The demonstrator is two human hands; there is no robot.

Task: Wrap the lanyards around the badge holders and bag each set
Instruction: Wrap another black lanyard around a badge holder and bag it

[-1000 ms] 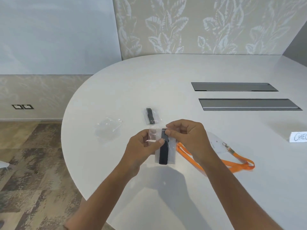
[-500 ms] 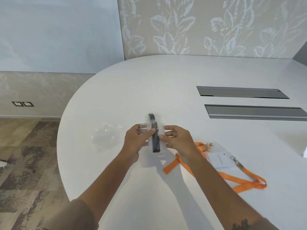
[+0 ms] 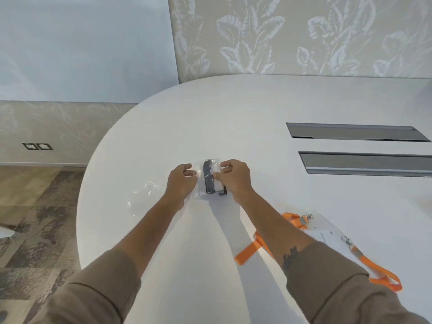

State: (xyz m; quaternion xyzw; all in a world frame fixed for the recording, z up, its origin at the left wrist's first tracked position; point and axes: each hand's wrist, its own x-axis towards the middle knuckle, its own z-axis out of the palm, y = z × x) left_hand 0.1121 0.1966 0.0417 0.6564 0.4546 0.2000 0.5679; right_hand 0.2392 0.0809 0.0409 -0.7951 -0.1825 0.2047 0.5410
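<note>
Noted orange ribbon lanyard (image 3: 383,279) with metal clips, lying loose and unwrapped across flat clear plastic badge holder (image 3: 327,232), nearest of all, beside the right forearm on white oval surface (image 3: 233,118). Judged that set not yet started.

Spotted empty crumpled clear plastic bag (image 3: 145,195) further out, left of the left wrist, flat on the surface, untouched.

Found both hands beyond that, reached well forward compared with a second earlier. Had carried small clear bag holding badge holder wrapped in black lanyard (image 3: 209,181) in the air close to the body then; now saw it down on the surface, at the spot where another bagged black set had lain. Could not tell whether stacked on top or just beside; glimpsed a dark bit poking out at the near right corner.

Read left hand (image 3: 181,181) as letting go: fingers (image 3: 189,168) spread and curled loosely, just beside the bag's left edge, gripping nothing. Read right hand (image 3: 235,178) as pinching the bag's right edge, fingers (image 3: 218,175) closed on the plastic.

Took that as black set finished and parked with the done ones; orange set and spare bag next.

Saw two grey recessed slots (image 3: 355,134) far right.
</note>
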